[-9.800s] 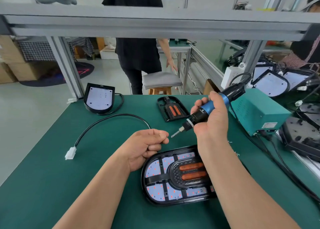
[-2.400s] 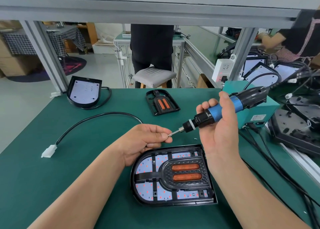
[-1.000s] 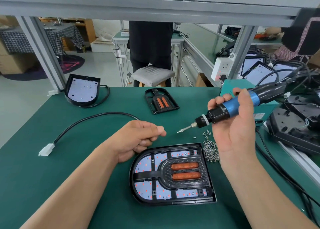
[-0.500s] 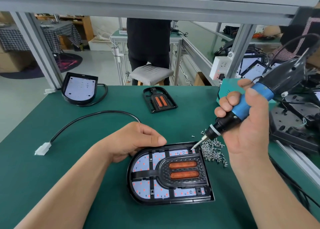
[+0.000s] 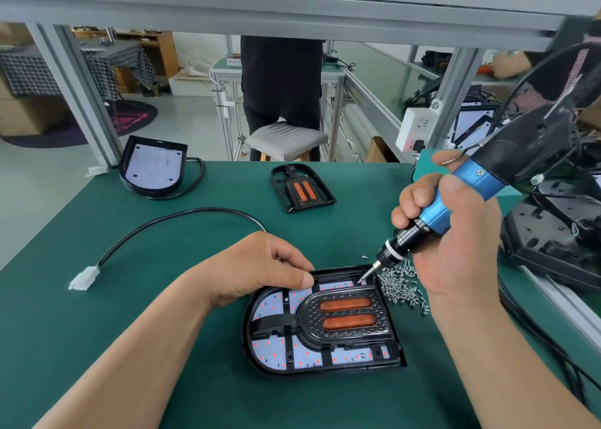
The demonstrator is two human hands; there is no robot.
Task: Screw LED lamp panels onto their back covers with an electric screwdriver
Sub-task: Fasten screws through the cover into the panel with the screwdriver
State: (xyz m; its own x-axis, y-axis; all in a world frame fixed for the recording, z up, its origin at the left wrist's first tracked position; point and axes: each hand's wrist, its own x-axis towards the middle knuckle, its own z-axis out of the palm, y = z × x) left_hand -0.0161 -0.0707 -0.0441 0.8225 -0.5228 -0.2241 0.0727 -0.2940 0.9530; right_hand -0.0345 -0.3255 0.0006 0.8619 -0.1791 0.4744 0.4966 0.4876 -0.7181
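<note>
Bit down since a second ago: it hung in the air over the mat then, and now the tip of the blue-and-black electric screwdriver point(image 5: 455, 201) stands tilted at the far right corner of the white, red-dotted LED panel point(image 5: 304, 354). The panel lies seated in its black D-shaped plastic back cover point(image 5: 250, 337) at the near middle of the green bench mat point(image 5: 130, 331). The left hand point(image 5: 260, 266) has come onto the cover's far edge, thumb laid flat on the rim and fingers bent down behind it. Whether those fingers hold spare screws cannot be told. The right hand point(image 5: 455, 249) is wrapped round the blue barrel, thumb on top. The screw under the tip is too small to make out. Judgement: loading is over and driving of this corner fastener is starting. The left hand looks to be bracing the cover against twist, and the tool probably wants bringing more upright so the bit does not skid onto the panel. A loose heap of small silver screws point(image 5: 401, 285) lies just beside the cover's right edge, under the tool. Farther out are a black cable with a white plug point(image 5: 83, 277), a second white-faced lamp unit point(image 5: 153, 168) and a bare black frame with two orange bars point(image 5: 302, 191). A teal box point(image 5: 426, 162) sits behind the right hand.
</note>
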